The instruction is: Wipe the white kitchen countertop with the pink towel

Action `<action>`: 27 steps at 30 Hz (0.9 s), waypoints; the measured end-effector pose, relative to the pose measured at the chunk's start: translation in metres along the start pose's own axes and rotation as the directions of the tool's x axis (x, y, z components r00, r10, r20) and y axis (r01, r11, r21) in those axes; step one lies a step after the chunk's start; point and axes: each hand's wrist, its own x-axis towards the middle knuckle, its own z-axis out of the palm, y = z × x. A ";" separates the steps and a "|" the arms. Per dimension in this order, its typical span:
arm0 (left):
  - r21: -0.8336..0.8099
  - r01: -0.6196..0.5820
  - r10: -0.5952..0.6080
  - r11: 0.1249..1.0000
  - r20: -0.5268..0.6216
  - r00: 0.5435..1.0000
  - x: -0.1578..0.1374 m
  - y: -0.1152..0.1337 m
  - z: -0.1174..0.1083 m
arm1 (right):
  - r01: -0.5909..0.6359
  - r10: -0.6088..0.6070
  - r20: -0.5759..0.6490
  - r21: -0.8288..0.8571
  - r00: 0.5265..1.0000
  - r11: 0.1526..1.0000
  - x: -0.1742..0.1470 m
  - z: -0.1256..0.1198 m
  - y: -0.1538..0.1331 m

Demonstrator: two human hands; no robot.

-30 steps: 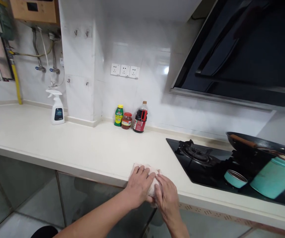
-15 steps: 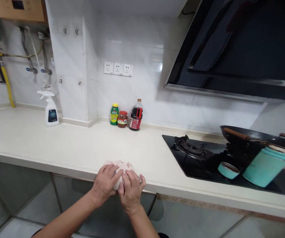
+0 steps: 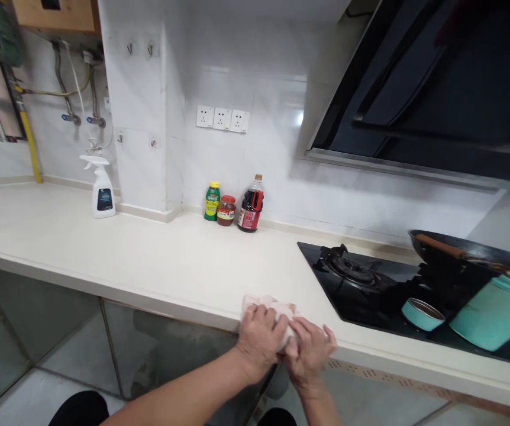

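A pale pinkish cloth (image 3: 267, 302), bunched up, lies at the front edge of the white countertop (image 3: 166, 266). My left hand (image 3: 259, 334) presses on its left side with curled fingers. Beside it, my right hand (image 3: 309, 349) grips the cloth's right side, the thumb turned in toward the left hand. Both hands are close together, and much of the cloth is hidden beneath them.
Along the wall stand a green bottle (image 3: 212, 202), a red-lidded jar (image 3: 226, 212) and a dark sauce bottle (image 3: 250, 207). A white spray bottle (image 3: 103, 192) is farther left. On the right, the black hob (image 3: 383, 302) holds a wok (image 3: 472, 251), a teal canister (image 3: 490, 313) and a teal lid (image 3: 422, 313).
Both hands have slid right along the counter's front edge with the cloth, closer to the hob. The view has shifted slightly, bringing a blue item into sight at far left.
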 end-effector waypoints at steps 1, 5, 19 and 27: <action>-0.004 -0.017 0.017 1.000 0.005 1.000 0.008 0.016 0.010 | -0.011 0.011 -0.007 -0.028 1.000 1.000 -0.005 -0.009 0.015; -0.015 -0.101 0.101 0.995 -0.017 0.995 0.036 0.071 0.046 | -0.135 0.134 -0.020 -0.165 0.991 0.977 -0.021 -0.041 0.071; -0.028 -0.166 0.165 0.986 -0.056 0.985 0.035 0.066 0.042 | -0.392 0.357 -0.201 -0.173 0.912 0.904 -0.003 -0.029 0.039; 0.029 -0.076 0.077 0.997 -0.034 0.996 -0.036 -0.054 -0.020 | -0.258 0.257 -0.055 -0.005 0.965 0.966 0.022 0.034 -0.073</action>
